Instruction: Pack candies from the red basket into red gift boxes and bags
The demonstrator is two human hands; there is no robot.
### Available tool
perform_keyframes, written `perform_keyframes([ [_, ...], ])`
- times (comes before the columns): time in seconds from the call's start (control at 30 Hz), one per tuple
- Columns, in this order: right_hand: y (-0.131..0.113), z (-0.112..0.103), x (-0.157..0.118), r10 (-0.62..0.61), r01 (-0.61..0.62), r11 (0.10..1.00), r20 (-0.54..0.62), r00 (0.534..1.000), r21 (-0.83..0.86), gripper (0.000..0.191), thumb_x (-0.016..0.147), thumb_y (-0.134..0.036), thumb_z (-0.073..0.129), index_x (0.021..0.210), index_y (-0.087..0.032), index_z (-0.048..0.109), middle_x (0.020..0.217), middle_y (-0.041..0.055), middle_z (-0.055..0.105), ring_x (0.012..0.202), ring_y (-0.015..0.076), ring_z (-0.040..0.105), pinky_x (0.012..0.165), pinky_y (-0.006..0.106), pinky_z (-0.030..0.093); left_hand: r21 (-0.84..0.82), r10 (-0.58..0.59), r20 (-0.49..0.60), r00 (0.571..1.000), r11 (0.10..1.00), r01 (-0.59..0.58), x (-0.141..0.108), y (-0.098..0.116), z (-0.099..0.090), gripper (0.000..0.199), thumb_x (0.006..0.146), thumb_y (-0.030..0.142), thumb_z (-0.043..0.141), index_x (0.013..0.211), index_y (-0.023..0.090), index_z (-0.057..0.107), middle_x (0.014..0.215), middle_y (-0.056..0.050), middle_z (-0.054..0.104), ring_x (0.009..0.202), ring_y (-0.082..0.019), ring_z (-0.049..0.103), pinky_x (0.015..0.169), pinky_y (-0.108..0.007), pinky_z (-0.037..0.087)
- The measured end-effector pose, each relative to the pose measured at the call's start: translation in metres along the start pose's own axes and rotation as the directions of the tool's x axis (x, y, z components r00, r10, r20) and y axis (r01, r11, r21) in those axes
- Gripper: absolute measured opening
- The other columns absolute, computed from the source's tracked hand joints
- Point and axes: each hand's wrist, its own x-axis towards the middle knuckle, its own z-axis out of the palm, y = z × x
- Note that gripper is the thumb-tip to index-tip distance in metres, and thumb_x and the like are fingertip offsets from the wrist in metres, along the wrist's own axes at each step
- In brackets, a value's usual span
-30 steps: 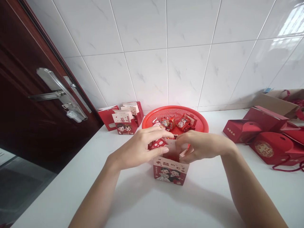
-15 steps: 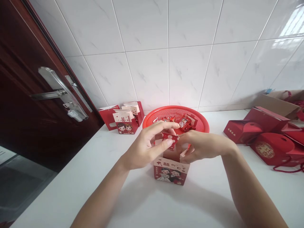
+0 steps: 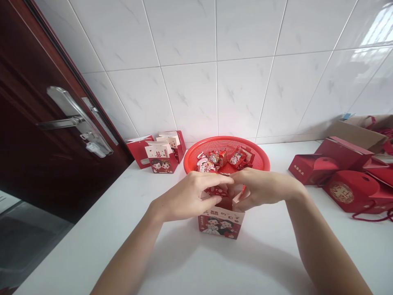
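A small red and cream candy box (image 3: 220, 226) with a cartoon couple on its front stands open-topped on the white table. Over its opening is my left hand (image 3: 193, 194), thumb and fingers closed round a red wrapped candy packet (image 3: 216, 191), which is partly hidden. My right hand (image 3: 260, 189) grips the box's right upper edge, with its fingertips hidden behind the flap and inside the opening. Just behind both hands, a red plastic basket (image 3: 190, 153) holds several wrapped candies (image 3: 238, 157).
Other upright cartoon boxes (image 3: 161, 162) stand at the back left, near a dark red door (image 3: 24, 82) with a metal handle. Larger red gift boxes (image 3: 350, 190) with cords and a brown carton (image 3: 357, 133) sit on the right. A tiled wall (image 3: 236, 94) closes off the back.
My left hand has lowered with the red packet toward the box opening, uncovering more candies in the basket. My right hand stays on the box edge.
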Motion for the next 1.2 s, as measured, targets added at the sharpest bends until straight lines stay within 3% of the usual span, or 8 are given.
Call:
perform_keyframes([
  [0.27, 0.001, 0.000, 0.000, 0.024, -0.024, 1.000, 0.021, 0.999, -0.008, 0.010, 0.079, -0.015, 0.066, 0.069, -0.017, 0.064, 0.070, -0.0007, 0.066, 0.062, 0.0132, 0.061, 0.054, 0.024, 0.039, 0.019, 0.056, -0.083, 0.995, 0.998, -0.055, 0.001, -0.006, 0.005, 0.036, 0.092, 0.005, 0.059, 0.121, 0.024, 0.070, 0.115, -0.001, 0.078, 0.098, -0.016, 0.074, 0.084, -0.027, 0.059],
  [0.4, -0.003, -0.001, -0.002, 0.090, -0.090, 0.996, 0.006, 0.996, -0.014, 0.002, 0.078, -0.018, 0.070, 0.078, -0.018, 0.069, 0.076, 0.0008, 0.070, 0.071, 0.0164, 0.065, 0.055, 0.024, 0.040, 0.002, 0.027, -0.086, 0.996, 1.000, -0.027, -0.001, -0.007, 0.002, 0.038, 0.090, 0.007, 0.061, 0.123, 0.024, 0.069, 0.119, -0.002, 0.077, 0.105, -0.019, 0.074, 0.081, -0.028, 0.061],
  [0.57, -0.005, -0.001, -0.003, 0.112, -0.112, 0.994, -0.012, 0.994, -0.015, 0.010, 0.079, -0.021, 0.073, 0.087, -0.017, 0.069, 0.091, 0.0035, 0.072, 0.081, 0.0180, 0.067, 0.063, 0.025, 0.046, 0.119, 0.002, -0.112, 0.994, 0.993, 0.011, -0.005, -0.007, -0.013, 0.021, 0.091, 0.013, 0.063, 0.103, 0.024, 0.077, 0.105, -0.003, 0.075, 0.095, -0.018, 0.071, 0.081, -0.029, 0.057],
  [0.77, -0.009, -0.003, -0.005, 0.119, -0.119, 0.990, -0.016, 0.993, -0.069, 0.008, 0.082, -0.024, 0.072, 0.085, -0.017, 0.068, 0.090, 0.0032, 0.072, 0.083, 0.0179, 0.065, 0.064, 0.025, 0.045, 0.251, -0.200, 0.064, 0.978, 0.951, 0.178, -0.010, -0.002, -0.028, 0.020, 0.092, 0.033, 0.067, 0.109, 0.028, 0.078, 0.122, -0.004, 0.069, 0.107, -0.022, 0.067, 0.090, -0.033, 0.053],
  [0.87, -0.008, -0.004, -0.007, 0.078, -0.084, 0.990, -0.056, 0.995, -0.114, 0.005, 0.085, -0.022, 0.070, 0.084, -0.018, 0.067, 0.091, 0.0038, 0.072, 0.082, 0.0174, 0.063, 0.064, 0.026, 0.044, 0.270, -0.257, 0.151, 0.954, 0.940, 0.210, -0.009, 0.001, -0.031, 0.027, 0.087, 0.045, 0.072, 0.104, 0.025, 0.077, 0.114, -0.005, 0.071, 0.099, -0.023, 0.069, 0.084, -0.032, 0.053],
  [1.03, -0.002, -0.005, -0.012, -0.048, 0.040, 0.996, -0.108, 0.993, -0.079, 0.004, 0.087, -0.020, 0.066, 0.084, -0.018, 0.067, 0.091, 0.0040, 0.072, 0.081, 0.0173, 0.065, 0.068, 0.028, 0.046, 0.213, -0.238, 0.136, 0.962, 0.955, 0.206, -0.007, -0.005, -0.026, 0.005, 0.086, 0.026, 0.069, 0.085, 0.022, 0.071, 0.087, -0.001, 0.074, 0.079, -0.019, 0.068, 0.067, -0.026, 0.048],
  [1.2, 0.002, -0.008, -0.017, -0.029, 0.020, 0.999, -0.247, 0.969, -0.039, 0.025, 0.085, -0.038, 0.072, 0.099, -0.020, 0.062, 0.098, 0.0058, 0.071, 0.086, 0.0202, 0.066, 0.068, 0.030, 0.049, 0.172, -0.224, 0.053, 0.973, 0.962, 0.212, -0.004, -0.016, -0.025, 0.009, 0.084, 0.016, 0.063, 0.077, 0.021, 0.062, 0.075, 0.003, 0.069, 0.067, -0.015, 0.063, 0.061, -0.025, 0.045],
])
